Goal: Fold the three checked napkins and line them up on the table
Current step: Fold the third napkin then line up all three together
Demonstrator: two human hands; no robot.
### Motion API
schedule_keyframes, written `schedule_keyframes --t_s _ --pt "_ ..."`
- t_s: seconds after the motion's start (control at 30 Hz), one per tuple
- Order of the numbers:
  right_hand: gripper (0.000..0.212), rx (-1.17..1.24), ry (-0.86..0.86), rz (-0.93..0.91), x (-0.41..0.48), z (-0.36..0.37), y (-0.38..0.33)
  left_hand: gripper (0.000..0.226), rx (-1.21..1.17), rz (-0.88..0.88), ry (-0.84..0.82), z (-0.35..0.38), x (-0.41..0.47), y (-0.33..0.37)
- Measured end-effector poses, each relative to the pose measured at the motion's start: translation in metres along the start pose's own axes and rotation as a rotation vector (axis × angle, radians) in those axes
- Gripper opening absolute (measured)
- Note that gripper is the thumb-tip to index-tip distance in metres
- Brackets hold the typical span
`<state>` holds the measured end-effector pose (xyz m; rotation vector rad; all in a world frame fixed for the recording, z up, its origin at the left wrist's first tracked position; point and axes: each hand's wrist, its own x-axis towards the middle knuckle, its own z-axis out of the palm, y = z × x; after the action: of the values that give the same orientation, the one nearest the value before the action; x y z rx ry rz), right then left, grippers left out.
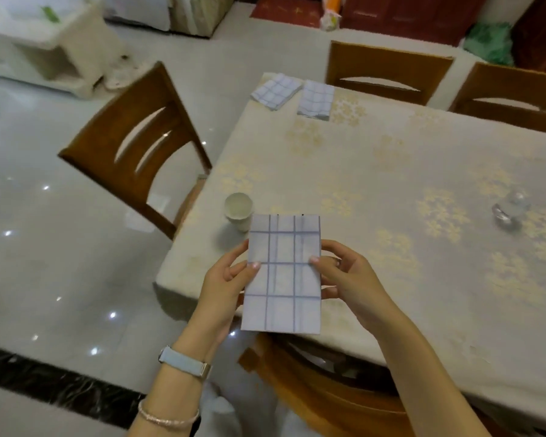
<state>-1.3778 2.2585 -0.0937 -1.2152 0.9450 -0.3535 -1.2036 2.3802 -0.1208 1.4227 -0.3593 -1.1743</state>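
A folded white napkin with blue checks (282, 279) is held upright in the air above the near edge of the table (391, 171). My left hand (226, 285) pinches its left edge and my right hand (344, 275) pinches its right edge, thumbs on the front. Two more folded checked napkins lie side by side at the table's far corner: one (276, 90) is turned at an angle, the other (316, 100) is straighter, just right of it.
A white cup (238, 211) stands near the table's left edge, just beyond the held napkin. A glass object (509, 212) sits to the right. Wooden chairs stand at the left (133, 146), at the far side (388, 70) and directly below my hands (322, 389).
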Motion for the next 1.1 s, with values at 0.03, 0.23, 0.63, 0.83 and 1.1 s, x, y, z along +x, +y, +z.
schedule_keyframes --t_s 0.03,0.23,0.63,0.83,1.1 --pt "0.024 -0.018 -0.027 -0.005 0.003 0.018 -0.004 0.047 -0.017 0.002 0.021 -0.017 -0.006 0.004" --pt "0.026 -0.098 -0.159 -0.041 0.024 0.147 -0.022 0.04 -0.078 0.048 0.128 -0.139 -0.04 0.03" --pt "0.023 -0.143 -0.285 -0.109 0.063 0.347 -0.05 0.033 -0.116 0.054 0.263 -0.326 -0.065 0.088" --pt "0.03 -0.133 -0.322 -0.102 0.104 0.402 -0.069 0.033 -0.147 0.092 0.308 -0.38 -0.043 0.116" --pt "0.028 -0.134 -0.389 -0.127 0.203 0.486 -0.102 0.027 -0.114 0.128 0.351 -0.471 0.032 0.18"
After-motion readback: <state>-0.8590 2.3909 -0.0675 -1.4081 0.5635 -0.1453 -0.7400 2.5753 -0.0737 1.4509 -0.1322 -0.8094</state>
